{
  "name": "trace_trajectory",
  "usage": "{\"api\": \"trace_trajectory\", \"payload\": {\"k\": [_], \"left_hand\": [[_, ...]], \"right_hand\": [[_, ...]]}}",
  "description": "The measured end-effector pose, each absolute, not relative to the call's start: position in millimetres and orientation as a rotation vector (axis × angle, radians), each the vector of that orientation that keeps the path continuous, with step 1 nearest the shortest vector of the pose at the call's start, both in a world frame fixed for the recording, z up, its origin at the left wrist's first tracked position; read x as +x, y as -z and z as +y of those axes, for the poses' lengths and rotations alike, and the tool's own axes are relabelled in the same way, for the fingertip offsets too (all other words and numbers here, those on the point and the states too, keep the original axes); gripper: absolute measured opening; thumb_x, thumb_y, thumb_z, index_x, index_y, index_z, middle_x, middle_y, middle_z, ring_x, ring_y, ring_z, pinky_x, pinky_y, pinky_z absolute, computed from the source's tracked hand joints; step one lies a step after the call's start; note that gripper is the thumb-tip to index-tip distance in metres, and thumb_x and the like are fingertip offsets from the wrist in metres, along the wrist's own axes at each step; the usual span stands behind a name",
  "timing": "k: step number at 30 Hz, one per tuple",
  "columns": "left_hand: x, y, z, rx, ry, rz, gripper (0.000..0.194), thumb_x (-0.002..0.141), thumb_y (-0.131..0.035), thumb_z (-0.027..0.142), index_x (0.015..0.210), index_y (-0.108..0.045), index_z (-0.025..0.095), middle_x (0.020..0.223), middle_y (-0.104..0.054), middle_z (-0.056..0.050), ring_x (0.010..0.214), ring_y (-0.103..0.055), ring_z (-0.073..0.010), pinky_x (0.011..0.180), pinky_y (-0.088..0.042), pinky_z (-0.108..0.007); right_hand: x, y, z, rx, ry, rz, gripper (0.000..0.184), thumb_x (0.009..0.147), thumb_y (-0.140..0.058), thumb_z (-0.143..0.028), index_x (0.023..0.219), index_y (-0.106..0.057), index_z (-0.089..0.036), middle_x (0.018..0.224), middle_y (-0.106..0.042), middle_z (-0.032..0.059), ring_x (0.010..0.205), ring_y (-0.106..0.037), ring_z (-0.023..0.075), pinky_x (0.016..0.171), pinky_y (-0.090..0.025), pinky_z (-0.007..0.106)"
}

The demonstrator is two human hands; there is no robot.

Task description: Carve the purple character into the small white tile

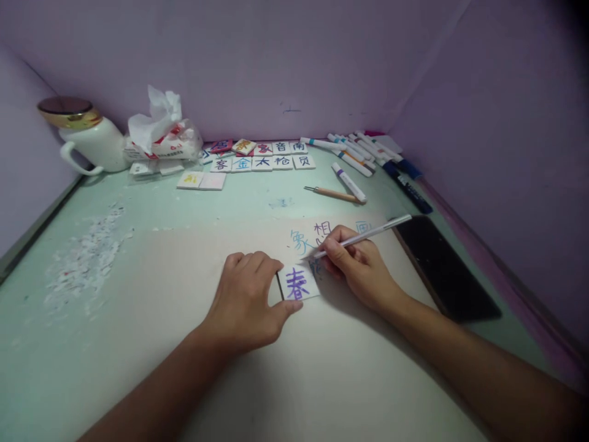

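Note:
My left hand (248,294) grips a small white square block (313,290), forefinger at its upper left corner and thumb along its lower edge. A purple character is written on the block's face, and a dark line runs down its left side. In my right hand (356,264) is a slim silver carving knife (381,228), held like a pen. Its thin tip is over the block's upper edge, but I cannot tell whether it touches. Under both hands lies a pale board (175,270) with blue and purple characters written beyond the block, partly hidden by my right hand.
White shavings (87,252) lie at left. Lettered square blocks (262,163) stand in rows at the back, near a tissue pack (165,144) and a lidded white mug (94,147). Several markers (363,147), a wooden-handled gouge (335,194) and a black phone (444,267) are at right.

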State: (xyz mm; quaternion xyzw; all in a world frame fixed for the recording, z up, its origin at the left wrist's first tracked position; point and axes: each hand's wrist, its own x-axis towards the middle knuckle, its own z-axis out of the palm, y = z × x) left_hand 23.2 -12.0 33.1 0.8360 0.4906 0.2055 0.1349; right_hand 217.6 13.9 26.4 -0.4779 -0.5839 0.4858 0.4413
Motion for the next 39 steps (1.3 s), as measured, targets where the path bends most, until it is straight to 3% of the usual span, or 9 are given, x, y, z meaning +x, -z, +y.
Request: {"api": "trace_trajectory", "payload": {"k": [15,23,33,39], "left_hand": [[25,-38,-19,2.488,-0.504,1.496,0.029,0.074,-0.065,0.037,0.093,-0.056,0.017,0.087,-0.061,-0.005,0.083,-0.055,-0.0229,0.079,-0.039,-0.041],[31,-38,-46,2.426,-0.555,1.530,0.029,0.069,-0.068,0.033,0.091,-0.055,0.019,0.085,-0.061,-0.003,0.083,-0.056,-0.0231,0.079,-0.039,-0.043],[31,-36,-58,2.387,-0.597,1.430,0.031,0.069,-0.068,0.027,0.096,-0.054,0.018,0.087,-0.060,-0.004,0.084,-0.055,-0.0237,0.080,-0.037,-0.044],[32,-38,-55,2.322,-0.483,1.465,0.048,0.067,-0.068,0.031,0.110,-0.050,0.020,0.098,-0.059,-0.006,0.093,-0.053,-0.0266,0.085,-0.034,-0.048]], "right_hand": [[214,-23,6,-1.145,-1.134,-1.424,0.029,0.086,-0.050,-0.041,0.067,-0.044,-0.020,0.048,-0.045,-0.0070,0.042,-0.036,0.0085,0.045,-0.027,0.024],[221,-22,-31,-1.194,-1.093,-1.438,0.030,0.088,-0.047,-0.038,0.064,-0.043,-0.020,0.052,-0.043,-0.0060,0.048,-0.038,0.0099,0.048,-0.029,0.024],[228,-27,-44,-1.151,-1.223,-1.505,0.025,0.089,-0.047,-0.037,0.071,-0.046,-0.019,0.056,-0.044,-0.0057,0.049,-0.037,0.0096,0.047,-0.026,0.024],[229,-28,-43,-1.160,-1.262,-1.533,0.023,0.090,-0.049,-0.034,0.073,-0.048,-0.019,0.057,-0.043,-0.0058,0.050,-0.036,0.0090,0.046,-0.026,0.023]]}}
